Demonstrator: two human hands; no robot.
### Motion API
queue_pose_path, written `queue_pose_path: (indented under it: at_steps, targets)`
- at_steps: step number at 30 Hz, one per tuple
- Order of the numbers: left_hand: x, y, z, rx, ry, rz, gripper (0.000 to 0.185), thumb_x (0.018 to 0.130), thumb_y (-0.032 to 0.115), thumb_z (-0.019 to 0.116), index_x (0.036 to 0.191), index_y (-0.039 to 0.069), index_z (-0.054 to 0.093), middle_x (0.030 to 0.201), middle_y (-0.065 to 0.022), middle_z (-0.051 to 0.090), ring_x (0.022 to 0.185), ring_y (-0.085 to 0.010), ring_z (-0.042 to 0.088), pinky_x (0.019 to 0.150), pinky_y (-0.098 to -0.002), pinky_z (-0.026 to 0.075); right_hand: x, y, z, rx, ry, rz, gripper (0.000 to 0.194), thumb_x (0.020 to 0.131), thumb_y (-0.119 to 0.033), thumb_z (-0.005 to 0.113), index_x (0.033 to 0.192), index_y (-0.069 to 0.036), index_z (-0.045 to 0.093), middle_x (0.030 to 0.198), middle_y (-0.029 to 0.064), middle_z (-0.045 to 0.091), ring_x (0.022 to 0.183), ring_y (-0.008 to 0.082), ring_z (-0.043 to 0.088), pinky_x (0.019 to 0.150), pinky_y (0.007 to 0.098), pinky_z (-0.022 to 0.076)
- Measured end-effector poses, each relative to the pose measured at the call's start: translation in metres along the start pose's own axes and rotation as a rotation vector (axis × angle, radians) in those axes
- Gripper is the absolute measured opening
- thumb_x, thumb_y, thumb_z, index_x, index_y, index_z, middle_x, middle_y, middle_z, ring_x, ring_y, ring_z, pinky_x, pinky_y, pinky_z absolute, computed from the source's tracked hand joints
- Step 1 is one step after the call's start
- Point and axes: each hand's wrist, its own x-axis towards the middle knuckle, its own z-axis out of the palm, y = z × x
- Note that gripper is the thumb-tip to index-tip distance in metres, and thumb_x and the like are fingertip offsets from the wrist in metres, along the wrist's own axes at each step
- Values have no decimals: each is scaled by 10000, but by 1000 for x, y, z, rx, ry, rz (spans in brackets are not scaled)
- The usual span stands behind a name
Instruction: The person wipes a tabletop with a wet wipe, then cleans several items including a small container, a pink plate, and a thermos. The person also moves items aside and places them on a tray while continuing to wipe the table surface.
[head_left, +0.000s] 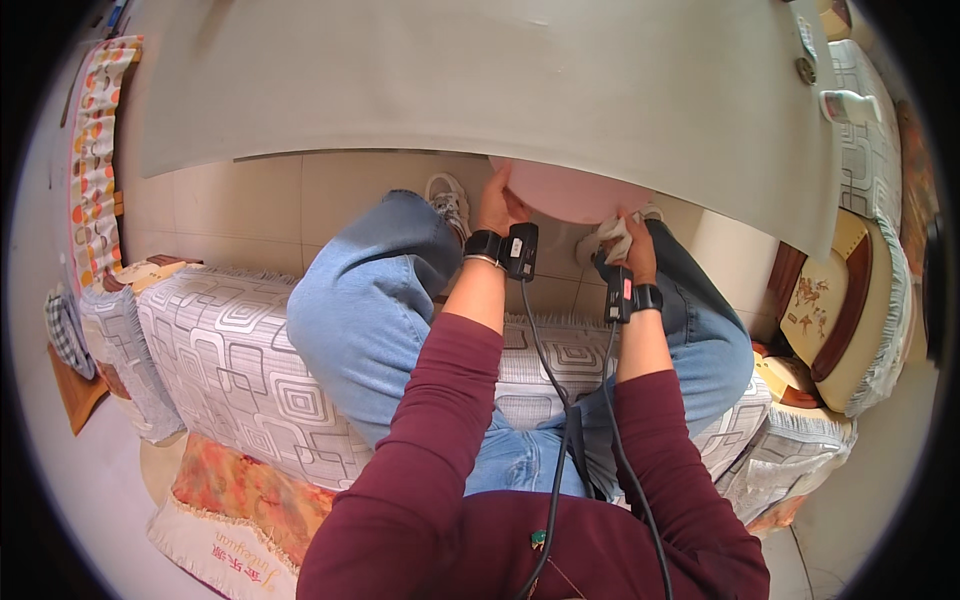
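My left hand (500, 201) grips the left edge of a pink rounded board or stool seat (574, 187), which is partly hidden under the cover hanging from the table. At its lower right edge, my right hand (630, 238) is closed on a crumpled white cloth or tissue (616, 237), close against the pink surface. A black wrist strap with a small box and cable is on each wrist. The far part of the pink thing is out of sight.
A table with a grey-green cover (480, 82) spans the top. A white bottle (850, 108) and a small round object (806, 71) are at its right edge. I sit on a sofa with a patterned cover (240, 360); a cushioned wooden armrest (832, 300) is at right.
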Motion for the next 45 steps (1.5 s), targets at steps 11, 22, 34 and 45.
queue_pose_path:
  at_steps: [11, 22, 34, 45]
  targets:
    - [-80, 7, -27, -1, -115, -129, 442, 953, 240, 554, 1314, -9, 497, 1279, -165, 591, 1173, -329, 571, 1023, -470, 441, -118, 7, 9, 27, 15, 14, 243, 925, -173, 651, 1125, -44, 605, 921, 29, 650, 786, 138, 640, 661, 277, 519]
    - [-201, 34, -26, 36, -72, -96, 479, 924, 161, 579, 1353, -11, 456, 1331, -176, 554, 1249, -362, 513, 1101, -544, 362, -180, -37, -1, -194, 266, -261, 171, 951, -210, 641, 1022, -56, 646, 897, -11, 661, 768, 56, 589, 685, 222, 469]
    - [-265, 24, 2, 294, -311, -145, 724, 713, -106, 449, 1418, 50, 397, 1335, -110, 532, 1248, -296, 510, 1073, -416, 408, -190, -6, 137, -1514, -443, -1207, 588, 966, -351, 449, 1484, -89, 355, 1548, 129, 327, 1431, 287, 299, 1132, 550, 197]
    - [-265, 47, 25, 434, -304, -14, 701, 677, -58, 481, 1374, 3, 435, 1332, -148, 542, 1234, -324, 521, 1069, -458, 411, -202, -19, 79, -1605, -153, -766, 651, 973, -311, 476, 1525, -60, 239, 1591, 182, 190, 1491, 298, 141, 1182, 516, 66]
